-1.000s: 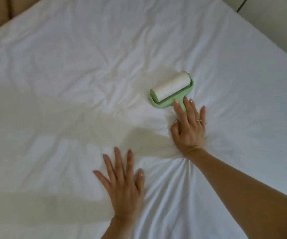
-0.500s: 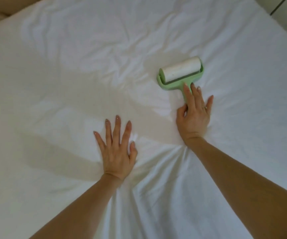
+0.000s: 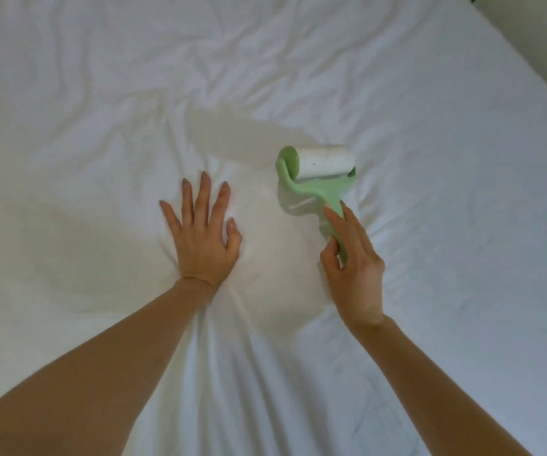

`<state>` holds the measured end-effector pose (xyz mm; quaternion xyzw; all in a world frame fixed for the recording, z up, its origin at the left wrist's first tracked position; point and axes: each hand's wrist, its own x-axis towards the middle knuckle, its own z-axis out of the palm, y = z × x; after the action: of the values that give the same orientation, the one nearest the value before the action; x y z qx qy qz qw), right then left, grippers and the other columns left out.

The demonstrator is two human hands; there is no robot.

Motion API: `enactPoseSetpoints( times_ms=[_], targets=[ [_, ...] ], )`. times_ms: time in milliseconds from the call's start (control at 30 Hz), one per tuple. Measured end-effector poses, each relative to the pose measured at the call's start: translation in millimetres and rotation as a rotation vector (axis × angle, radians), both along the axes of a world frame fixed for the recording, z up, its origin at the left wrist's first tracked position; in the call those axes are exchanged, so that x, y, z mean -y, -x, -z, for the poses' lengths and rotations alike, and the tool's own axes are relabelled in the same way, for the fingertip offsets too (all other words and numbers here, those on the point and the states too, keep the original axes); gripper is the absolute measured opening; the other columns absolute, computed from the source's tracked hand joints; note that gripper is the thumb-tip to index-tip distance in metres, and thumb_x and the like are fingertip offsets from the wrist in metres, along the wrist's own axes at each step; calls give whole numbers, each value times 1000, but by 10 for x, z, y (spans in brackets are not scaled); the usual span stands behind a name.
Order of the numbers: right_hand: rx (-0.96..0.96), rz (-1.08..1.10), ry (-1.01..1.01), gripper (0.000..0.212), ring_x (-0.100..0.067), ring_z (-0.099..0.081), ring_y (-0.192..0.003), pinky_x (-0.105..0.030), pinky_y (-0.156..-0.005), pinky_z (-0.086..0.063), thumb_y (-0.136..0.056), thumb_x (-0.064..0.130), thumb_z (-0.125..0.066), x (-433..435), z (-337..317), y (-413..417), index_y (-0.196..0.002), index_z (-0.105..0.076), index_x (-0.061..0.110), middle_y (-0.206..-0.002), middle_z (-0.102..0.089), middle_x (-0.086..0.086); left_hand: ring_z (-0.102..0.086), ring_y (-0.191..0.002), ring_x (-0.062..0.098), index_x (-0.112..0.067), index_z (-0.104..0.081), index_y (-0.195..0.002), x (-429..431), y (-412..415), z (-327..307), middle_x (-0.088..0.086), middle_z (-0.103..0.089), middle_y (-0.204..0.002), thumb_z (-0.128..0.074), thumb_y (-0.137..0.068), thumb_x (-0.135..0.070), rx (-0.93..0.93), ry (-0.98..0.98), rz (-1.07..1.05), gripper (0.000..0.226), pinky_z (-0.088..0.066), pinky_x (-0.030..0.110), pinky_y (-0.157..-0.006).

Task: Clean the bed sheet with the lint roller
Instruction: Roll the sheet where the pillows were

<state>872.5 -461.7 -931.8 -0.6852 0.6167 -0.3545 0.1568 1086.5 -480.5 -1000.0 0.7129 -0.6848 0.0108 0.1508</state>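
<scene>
A white, creased bed sheet (image 3: 430, 192) fills the view. On it lies a lint roller (image 3: 318, 172) with a white sticky roll and a pale green frame and handle. My right hand (image 3: 354, 261) holds the green handle between thumb and fingers, with the roll resting on the sheet just beyond it. To the left of the roller, my left hand (image 3: 201, 236) lies flat with fingers spread, pressing the sheet down. Folds in the cloth fan out from under both wrists.
The bed's right edge (image 3: 528, 74) runs diagonally at the upper right, with a pale floor or wall strip beyond it. Wrinkles cross the sheet's far part.
My right hand has turned onto its side and closed round the handle, tilting the roller. My left hand has slid forward on the sheet. The view has moved closer.
</scene>
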Motion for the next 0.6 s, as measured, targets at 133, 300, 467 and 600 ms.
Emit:
enactPoseSetpoints(
  times_ms=[133, 300, 467, 600],
  targets=[
    [-98, -42, -34, 37, -15, -53, -112, -16, -83, -45, -92, 14, -42, -449, -15, 396, -125, -58, 11, -137, -50, -15, -19, -145, 39, -15, -41, -145, -23, -1, -26, 14, -28, -156, -38, -92, -29, -6, -32, 0, 56, -7, 67, -112],
    [-321, -69, -126, 44, -4, -22, -140, -46, -107, -37, -95, 18, -39, -936, 166, 769, -139, -43, 22, -148, -37, -7, -15, -146, 38, -17, -37, -147, -22, -4, -56, 11, -23, -159, -35, -93, -31, -6, -84, -13, 56, -5, 67, -113],
    [-460, -85, -83, 51, -25, -29, -140, -51, -115, -21, -91, 18, -38, -949, 331, 757, -142, -42, 23, -150, -33, -14, -14, -147, 37, -18, -36, -148, -27, 1, -51, 10, -22, -159, -34, -92, -32, -11, -87, -17, 57, -4, 66, -113],
    [-461, -69, -32, 53, -27, -32, -139, -50, -115, -21, -88, 17, -37, -959, 385, 774, -140, -44, 23, -148, -35, -16, -14, -147, 35, -20, -36, -148, -31, 4, -67, 8, -21, -159, -32, -93, -33, -9, -94, -22, 56, -3, 64, -115]
  ],
)
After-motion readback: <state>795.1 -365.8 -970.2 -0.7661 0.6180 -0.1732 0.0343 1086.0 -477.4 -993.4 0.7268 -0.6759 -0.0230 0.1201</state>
